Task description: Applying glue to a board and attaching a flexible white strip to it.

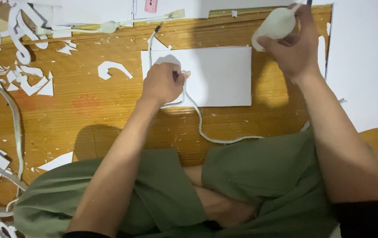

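The thin white flexible strip runs from under the left hand across the white rectangular foam sheet and curls back toward the person's green-trousered lap. To do this bending well, it seems wise to press the strip flat against the sheet and keep the curve smooth while it is fixed.

The left hand is curled nearly shut, fingers pinching the strip on the sheet. The right hand, up and to the right of it, is closed around a soft white squeeze bottle, lifted above the orange wooden floor. White paper offcuts lie well left of the left hand.
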